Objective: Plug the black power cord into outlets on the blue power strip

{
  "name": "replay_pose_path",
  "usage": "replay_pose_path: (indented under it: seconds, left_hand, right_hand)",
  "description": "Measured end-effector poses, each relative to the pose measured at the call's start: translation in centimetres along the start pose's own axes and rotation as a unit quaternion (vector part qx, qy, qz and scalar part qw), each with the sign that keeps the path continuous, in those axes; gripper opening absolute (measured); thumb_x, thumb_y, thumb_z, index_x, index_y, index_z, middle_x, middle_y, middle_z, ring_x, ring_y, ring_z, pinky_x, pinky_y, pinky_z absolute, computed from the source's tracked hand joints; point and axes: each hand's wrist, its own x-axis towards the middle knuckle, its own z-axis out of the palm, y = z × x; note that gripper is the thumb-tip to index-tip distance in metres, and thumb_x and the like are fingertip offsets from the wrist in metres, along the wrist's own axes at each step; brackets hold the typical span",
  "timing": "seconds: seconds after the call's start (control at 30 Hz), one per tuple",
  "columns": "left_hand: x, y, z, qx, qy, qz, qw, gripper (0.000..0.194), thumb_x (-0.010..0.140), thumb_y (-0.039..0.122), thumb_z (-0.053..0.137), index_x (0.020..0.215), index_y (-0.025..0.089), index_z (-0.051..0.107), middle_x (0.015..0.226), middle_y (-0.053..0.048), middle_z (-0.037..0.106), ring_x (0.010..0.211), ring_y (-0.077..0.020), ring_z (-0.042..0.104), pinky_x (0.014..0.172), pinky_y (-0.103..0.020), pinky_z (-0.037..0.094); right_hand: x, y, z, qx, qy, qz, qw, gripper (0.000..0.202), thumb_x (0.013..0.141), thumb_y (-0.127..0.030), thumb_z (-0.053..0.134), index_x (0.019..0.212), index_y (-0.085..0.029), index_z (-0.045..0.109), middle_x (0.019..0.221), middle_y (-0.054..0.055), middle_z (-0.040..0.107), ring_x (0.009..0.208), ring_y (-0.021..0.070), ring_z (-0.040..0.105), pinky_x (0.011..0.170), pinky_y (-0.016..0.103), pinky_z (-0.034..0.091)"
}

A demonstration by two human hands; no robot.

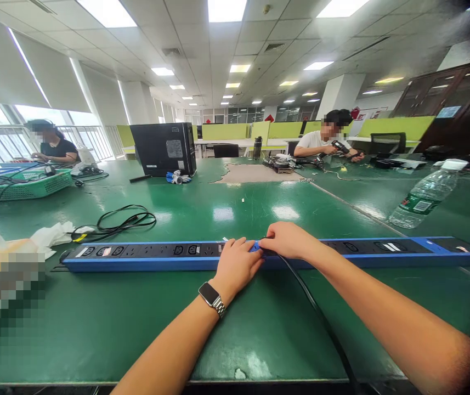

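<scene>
A long blue and black power strip point(169, 264) lies across the green table in front of me, with rows of sockets along its top. My left hand point(238, 263), with a watch on its wrist, is wrapped over the strip near its middle. Just beside it, my right hand point(286, 240) pinches the end of a black power cord point(317, 310) at the strip's top face. The fingers hide the cord's plug, so I cannot tell how far it sits in a socket. From there the cord runs down toward the table's front edge.
Behind the strip lies a coiled black cable point(125, 219). A plastic bottle point(424, 195) appears tilted at right. Farther back are a black computer case point(164, 149) and a green basket point(33, 189) of cables. Two people sit across the table, one holding a power tool point(340, 147).
</scene>
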Motion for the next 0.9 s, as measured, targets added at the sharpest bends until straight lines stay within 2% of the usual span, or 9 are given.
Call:
replay_pose_path:
  seconds: [0.13,0.27,0.37,0.5,0.6,0.7,0.8,0.9]
  left_hand:
    - [-0.2,-0.2,0.6,-0.040,0.022,-0.025,0.999,0.018,0.096,0.031,0.057,0.103,0.027,0.073,0.118,-0.004,0.071,0.119,-0.0247,0.059,0.106,-0.047,0.042]
    - [-0.2,-0.3,1.3,-0.075,0.054,-0.054,0.994,0.012,0.091,0.032,0.065,0.094,0.024,0.075,0.112,-0.003,0.074,0.115,-0.0230,0.062,0.104,-0.042,0.046]
    - [-0.2,-0.3,1.4,-0.074,0.066,-0.051,0.994,0.012,0.090,0.031,0.067,0.089,0.023,0.075,0.108,-0.005,0.074,0.110,-0.0226,0.063,0.100,-0.039,0.048]
    - [-0.5,-0.5,1.4,-0.074,0.070,-0.031,0.994,0.013,0.091,0.030,0.064,0.092,0.023,0.076,0.113,-0.005,0.073,0.111,-0.0230,0.063,0.103,-0.042,0.047]
    - [-0.6,-0.7,1.5,-0.081,0.073,-0.027,0.994,0.014,0.093,0.029,0.063,0.093,0.023,0.076,0.113,-0.005,0.073,0.112,-0.0227,0.064,0.104,-0.043,0.046]
    - [-0.6,-0.7,1.7,-0.094,0.079,-0.032,0.992,0.013,0.091,0.028,0.065,0.093,0.023,0.076,0.113,-0.005,0.074,0.113,-0.0226,0.064,0.105,-0.043,0.046]
    - [-0.5,-0.7,1.8,-0.104,0.084,-0.039,0.990,0.011,0.090,0.028,0.066,0.091,0.023,0.076,0.111,-0.005,0.074,0.111,-0.0224,0.065,0.107,-0.045,0.045]
    - [-0.5,-0.7,2.0,-0.112,0.090,-0.051,0.988,0.010,0.089,0.028,0.068,0.089,0.023,0.076,0.110,-0.004,0.075,0.110,-0.0225,0.065,0.108,-0.047,0.044]
  right_hand:
    - [0.1,-0.2,0.0,0.014,-0.009,0.004,1.000,0.026,0.079,-0.038,0.059,0.078,-0.016,0.072,0.083,0.010,0.073,0.074,0.0194,0.063,0.058,0.027,0.035]
    - [0.1,-0.4,0.3,-0.003,0.011,0.000,1.000,0.024,0.076,-0.036,0.060,0.082,-0.017,0.073,0.086,0.010,0.074,0.077,0.0207,0.065,0.058,0.027,0.036]
    - [0.2,-0.7,0.5,-0.015,0.025,0.008,1.000,0.028,0.078,-0.037,0.058,0.088,-0.016,0.073,0.092,0.012,0.074,0.082,0.0224,0.066,0.060,0.028,0.038]
    - [0.6,-1.2,0.3,-0.028,0.023,0.044,0.998,0.035,0.079,-0.037,0.054,0.099,-0.015,0.073,0.097,0.015,0.074,0.086,0.0241,0.068,0.063,0.029,0.041]
    - [1.0,-1.7,0.0,-0.037,0.005,0.049,0.998,0.036,0.079,-0.036,0.053,0.097,-0.014,0.074,0.091,0.016,0.074,0.083,0.0242,0.069,0.063,0.029,0.043]
    - [1.3,-1.9,-0.2,-0.041,0.017,0.045,0.998,0.033,0.079,-0.034,0.053,0.094,-0.014,0.075,0.089,0.016,0.074,0.085,0.0239,0.069,0.063,0.028,0.043]
    - [1.3,-1.6,-0.4,-0.022,0.007,0.040,0.999,0.028,0.079,-0.032,0.054,0.084,-0.013,0.073,0.076,0.015,0.072,0.075,0.0224,0.068,0.059,0.027,0.044]
    - [1.1,-1.4,-0.8,0.055,-0.056,0.047,0.996,0.022,0.078,-0.031,0.058,0.068,-0.014,0.067,0.050,0.006,0.060,0.051,0.0178,0.060,0.051,0.027,0.043]
